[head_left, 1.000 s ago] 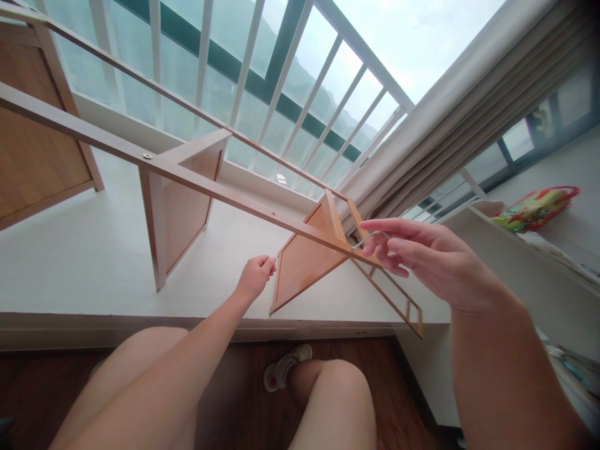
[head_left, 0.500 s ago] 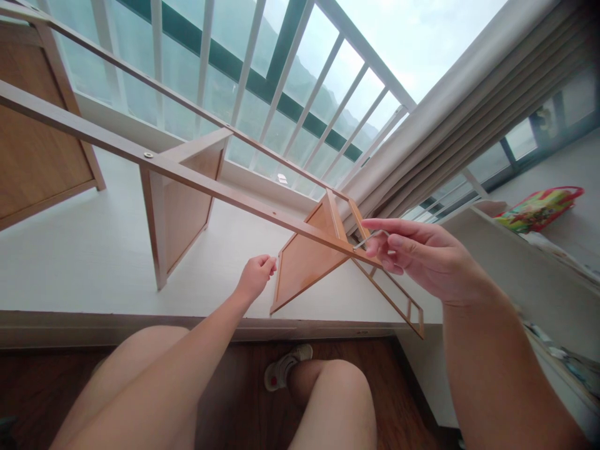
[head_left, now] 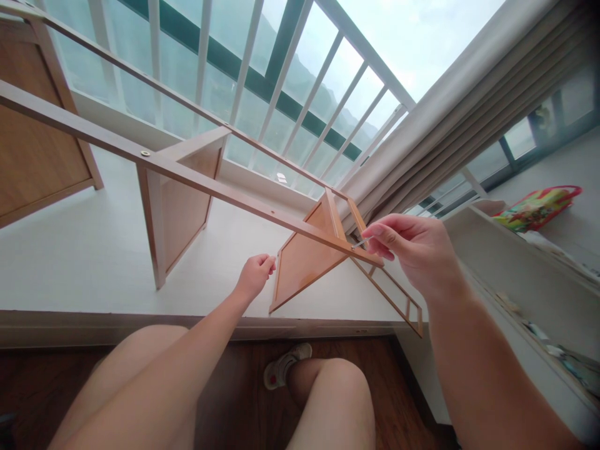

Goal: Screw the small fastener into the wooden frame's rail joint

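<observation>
A light wooden shelf frame [head_left: 197,178] lies on its side on a white ledge [head_left: 89,262]. My right hand [head_left: 415,253] pinches a small metal hex key [head_left: 362,242] whose tip meets the long rail's right end at the corner joint. My left hand [head_left: 255,275] is curled closed beside the edge of the frame's right end panel [head_left: 304,259]; nothing shows in it. A screw head [head_left: 145,153] sits in the rail above the middle panel [head_left: 180,203].
White window bars [head_left: 300,81] and a beige curtain [head_left: 469,106] rise behind the ledge. A white shelf [head_left: 510,262] with a colourful bag [head_left: 537,209] stands at right. My bare knees [head_left: 328,400] and a sandalled foot [head_left: 285,365] are over dark wooden floor below.
My right hand's fingers have curled in from stretched out to a tight pinch on the hex key at the joint. My left hand has stayed put.
</observation>
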Demonstrator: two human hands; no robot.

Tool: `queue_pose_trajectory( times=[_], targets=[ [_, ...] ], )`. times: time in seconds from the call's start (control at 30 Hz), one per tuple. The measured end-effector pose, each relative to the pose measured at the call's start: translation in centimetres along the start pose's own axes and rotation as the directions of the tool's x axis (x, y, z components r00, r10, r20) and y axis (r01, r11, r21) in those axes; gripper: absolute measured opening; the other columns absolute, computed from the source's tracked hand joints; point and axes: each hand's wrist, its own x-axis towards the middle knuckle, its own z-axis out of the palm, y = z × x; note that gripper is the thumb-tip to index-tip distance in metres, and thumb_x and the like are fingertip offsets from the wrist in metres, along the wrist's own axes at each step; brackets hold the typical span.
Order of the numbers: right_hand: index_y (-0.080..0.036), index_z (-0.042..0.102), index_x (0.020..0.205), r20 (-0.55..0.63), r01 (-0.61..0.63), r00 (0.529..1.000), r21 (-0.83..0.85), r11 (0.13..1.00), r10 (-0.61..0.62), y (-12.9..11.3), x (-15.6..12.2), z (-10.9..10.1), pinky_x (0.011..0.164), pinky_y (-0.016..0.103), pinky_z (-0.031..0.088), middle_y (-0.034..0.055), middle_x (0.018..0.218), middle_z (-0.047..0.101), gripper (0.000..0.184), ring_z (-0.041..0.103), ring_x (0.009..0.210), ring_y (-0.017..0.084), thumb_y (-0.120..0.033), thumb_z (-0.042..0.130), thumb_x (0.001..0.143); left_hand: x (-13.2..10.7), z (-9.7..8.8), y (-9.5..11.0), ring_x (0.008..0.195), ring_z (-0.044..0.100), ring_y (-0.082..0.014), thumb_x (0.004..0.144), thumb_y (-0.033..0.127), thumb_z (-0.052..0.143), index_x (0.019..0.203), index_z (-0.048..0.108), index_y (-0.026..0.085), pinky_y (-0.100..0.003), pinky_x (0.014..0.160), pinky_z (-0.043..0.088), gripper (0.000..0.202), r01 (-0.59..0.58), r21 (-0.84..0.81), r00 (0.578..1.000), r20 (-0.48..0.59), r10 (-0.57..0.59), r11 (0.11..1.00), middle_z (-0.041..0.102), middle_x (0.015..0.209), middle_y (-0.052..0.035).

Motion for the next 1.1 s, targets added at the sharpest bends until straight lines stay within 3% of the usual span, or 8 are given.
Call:
queue_pose_trajectory(
  times=[0.1,0.3,0.6,0.77,1.1],
  targets=[
    [-0.016,0.071,0.074,-0.048,0.001,0.999,-0.019,1.000,-0.002,0.2,0.1,0.5,0.044,0.022,0.040,0.0014,0.055,0.058,0.031,0.050,0.049,0.010,-0.046,0.070,0.078,0.0,0.0,0.1,0.049,0.044,-0.0096,0.084,0.045,0.049,0.062,0.053,0.017,-0.022,0.046,0.032,0.035,0.002,0.006,1.000,0.001,-0.002,1.000,0.049,0.055,0.0025],
    [-0.015,0.072,0.087,0.017,-0.052,0.998,-0.007,0.999,0.052,0.9,0.2,0.4,0.044,0.021,0.041,0.0032,0.063,0.064,0.034,0.057,0.055,0.012,-0.047,0.073,0.075,-0.1,-0.1,0.3,0.049,0.044,-0.0093,0.084,0.044,0.049,0.062,0.053,0.017,-0.021,0.046,0.032,0.035,0.002,-0.006,1.000,-0.001,-0.002,1.000,0.049,0.054,0.0027],
    [-0.018,0.073,0.097,0.049,0.077,0.996,-0.176,0.981,-0.069,-0.1,-0.3,-0.8,0.053,0.024,0.042,0.0048,0.073,0.067,0.029,0.053,0.060,0.011,-0.043,0.063,0.086,-0.1,-0.1,0.4,0.048,0.043,-0.0091,0.084,0.043,0.049,0.061,0.053,0.017,-0.021,0.046,0.032,0.035,0.005,-0.010,1.000,-0.004,-0.005,1.000,0.049,0.054,0.0028],
    [-0.020,0.072,0.102,0.105,0.062,0.994,-0.266,0.962,-0.036,0.1,-0.4,-0.9,0.054,0.026,0.041,0.0048,0.077,0.069,0.028,0.056,0.065,0.013,-0.042,0.061,0.087,-0.1,-0.1,0.3,0.049,0.044,-0.0094,0.084,0.042,0.049,0.061,0.052,0.017,-0.021,0.046,0.032,0.035,0.010,-0.015,1.000,0.000,-0.010,1.000,0.049,0.054,0.0025],
    [-0.022,0.072,0.100,0.162,0.044,0.987,-0.280,0.959,0.002,-0.1,-0.2,-1.1,0.057,0.027,0.043,0.0039,0.081,0.070,0.026,0.058,0.064,0.013,-0.041,0.058,0.088,0.0,0.0,0.0,0.050,0.044,-0.0096,0.084,0.043,0.049,0.061,0.053,0.017,-0.021,0.046,0.032,0.035,0.001,-0.009,1.000,-0.002,-0.001,1.000,0.049,0.055,0.0021]
  ],
)
